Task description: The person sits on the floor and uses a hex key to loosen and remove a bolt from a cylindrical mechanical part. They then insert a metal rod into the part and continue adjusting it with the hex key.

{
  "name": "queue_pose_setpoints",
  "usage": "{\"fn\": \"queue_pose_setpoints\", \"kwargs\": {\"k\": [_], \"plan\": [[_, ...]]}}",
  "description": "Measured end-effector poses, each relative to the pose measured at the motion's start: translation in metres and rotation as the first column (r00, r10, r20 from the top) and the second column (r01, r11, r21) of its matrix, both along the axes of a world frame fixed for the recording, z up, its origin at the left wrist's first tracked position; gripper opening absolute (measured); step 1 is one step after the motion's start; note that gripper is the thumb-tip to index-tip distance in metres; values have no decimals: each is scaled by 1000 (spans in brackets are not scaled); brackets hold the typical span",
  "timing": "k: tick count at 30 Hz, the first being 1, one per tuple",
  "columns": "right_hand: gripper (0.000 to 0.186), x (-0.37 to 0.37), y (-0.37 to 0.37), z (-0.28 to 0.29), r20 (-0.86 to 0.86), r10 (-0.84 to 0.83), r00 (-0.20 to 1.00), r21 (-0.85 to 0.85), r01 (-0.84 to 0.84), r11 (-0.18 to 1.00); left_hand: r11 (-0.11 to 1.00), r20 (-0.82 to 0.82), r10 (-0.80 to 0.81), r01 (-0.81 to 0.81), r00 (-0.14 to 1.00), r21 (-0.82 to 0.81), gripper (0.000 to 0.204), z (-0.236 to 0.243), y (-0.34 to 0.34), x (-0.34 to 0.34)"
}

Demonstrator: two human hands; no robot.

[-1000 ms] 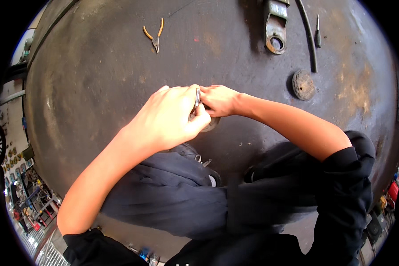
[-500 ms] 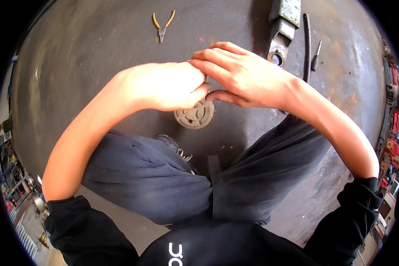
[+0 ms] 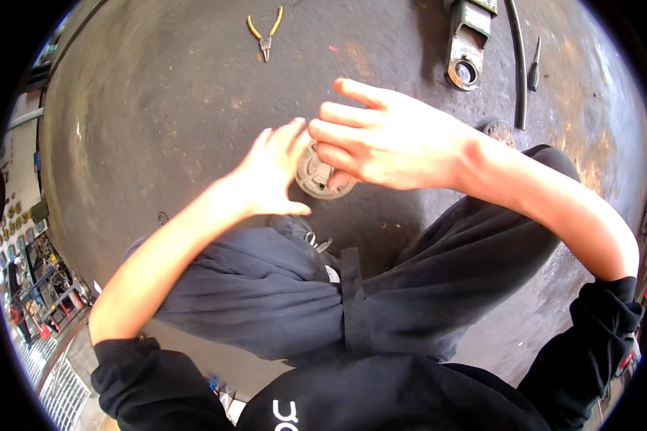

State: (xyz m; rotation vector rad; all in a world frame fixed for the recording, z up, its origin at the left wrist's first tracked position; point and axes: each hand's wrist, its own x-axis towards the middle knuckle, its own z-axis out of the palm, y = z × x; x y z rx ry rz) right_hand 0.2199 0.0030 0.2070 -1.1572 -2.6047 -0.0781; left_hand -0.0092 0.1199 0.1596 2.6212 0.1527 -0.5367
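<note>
Just above centre on a dark surface [image 3: 158, 144], round grey disc [image 3: 310, 174], left hand [image 3: 263, 176] at its nine o'clock, fingers spread wide, right hand [image 3: 384, 140] at two, fingers half open, overlapping it, contact unclear for both, pliers [image 3: 267, 44] at eleven.

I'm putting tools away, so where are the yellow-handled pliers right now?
In the head view, the yellow-handled pliers lie near the top edge, left of centre, out beyond the fingertips of the left hand.

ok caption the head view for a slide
Left hand and right hand at a round grey disc, yellow-handled pliers lying beyond.
</note>
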Motion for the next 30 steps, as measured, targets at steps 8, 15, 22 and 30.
{"fn": "queue_pose_setpoints", "kwargs": {"k": [8,15,22,30], "plan": [[14,11,-2,-13,262,-18,965,-177,66,982,969,254,247,-238,935,-65,113,-77,-46,7],[15,0,2,2,284,26,959,-300,63,952,806,224,590,-584,775,-101,117,-73,-74,20],[9,28,2,22,194,-97,976,-298,153,942,819,296,555,-574,777,-29,118,-62,-56,43],[14,63,16,13,-51,-504,862,-417,440,796,806,408,567,-583,716,-98,126,-86,-6,70]]}}
